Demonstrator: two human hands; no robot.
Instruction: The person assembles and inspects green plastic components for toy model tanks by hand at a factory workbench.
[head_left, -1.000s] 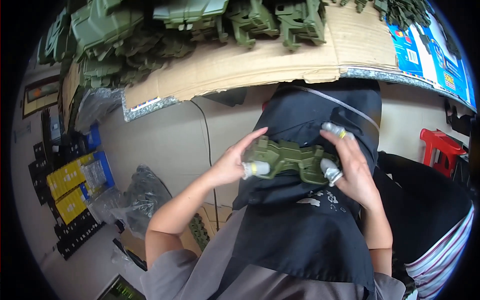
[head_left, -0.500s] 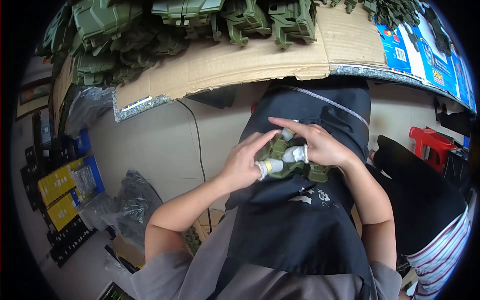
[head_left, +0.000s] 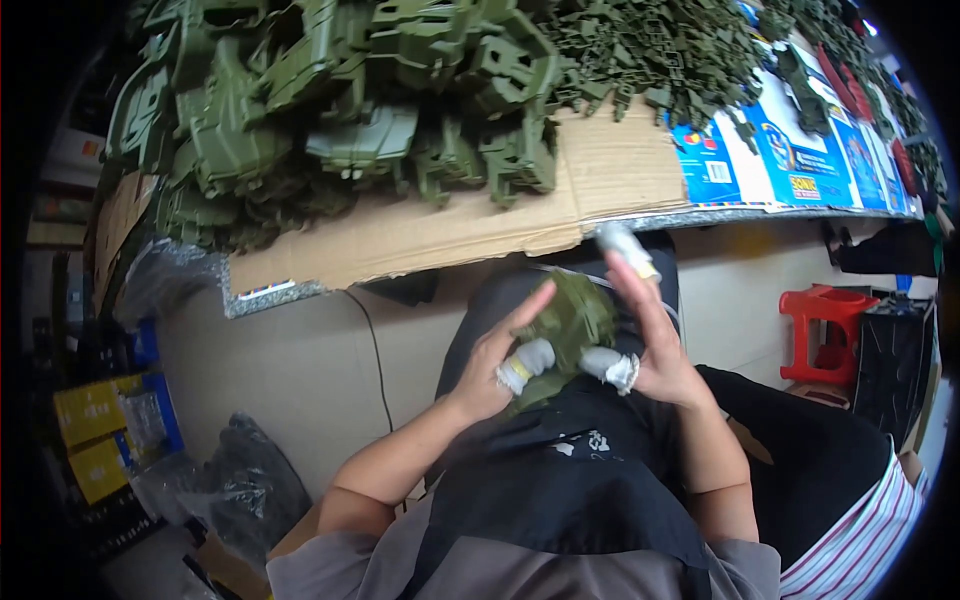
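Observation:
An olive-green moulded plastic part [head_left: 575,318], blurred by motion, is held over my lap. My left hand [head_left: 483,372] grips its left side, with a white covered thumb on the near face and the index finger along the edge. My other left fingers are behind the part. To the right of it, my right hand [head_left: 660,350] has its fingers stretched upward and apart from the thumb. The right thumb, in a white finger cover, lies close to the part's edge; whether it touches is unclear. Another white cover sits on a right fingertip.
Large green plastic shells [head_left: 400,140] are heaped on the cardboard-covered table [head_left: 620,165] ahead, with small green pieces [head_left: 660,55] farther right. Blue printed sheets [head_left: 800,160] lie at the table's right. A red stool [head_left: 825,325] and a person's black-clad leg [head_left: 800,430] are to my right.
The view has tipped up, showing more of the table heap. My right fingers have come off the green part and straightened, while the part has turned more upright in my left hand.

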